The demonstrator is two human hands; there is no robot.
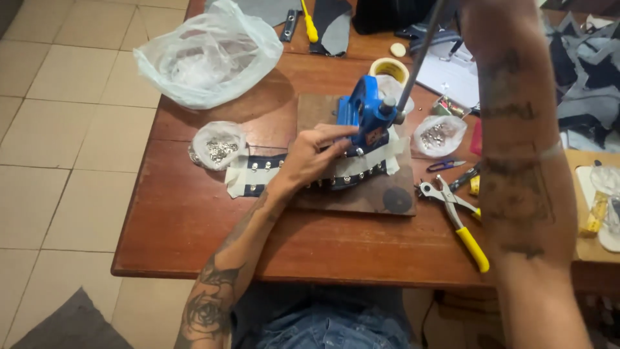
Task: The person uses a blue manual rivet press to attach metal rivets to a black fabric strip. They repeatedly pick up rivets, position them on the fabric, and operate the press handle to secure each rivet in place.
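Note:
A blue hand press (365, 110) stands on a brown wooden board (361, 197) in the middle of the table. A dark fabric strip with white edging and a row of metal snaps (258, 171) runs under the press. My left hand (316, 152) pinches this strip right at the press's base. The press's long dark lever (420, 52) slants up to the top edge. My right forearm (516, 161) rises beside the lever, and the hand itself is cut off by the top of the frame.
A small bag of metal snaps (218, 145) lies left of the strip, another (439, 132) right of the press. A big crumpled plastic bag (206, 55) sits at the back left. Yellow-handled pliers (462, 220), small scissors (444, 164), a tape roll (389, 66) and grey fabric pieces (594, 77) lie around.

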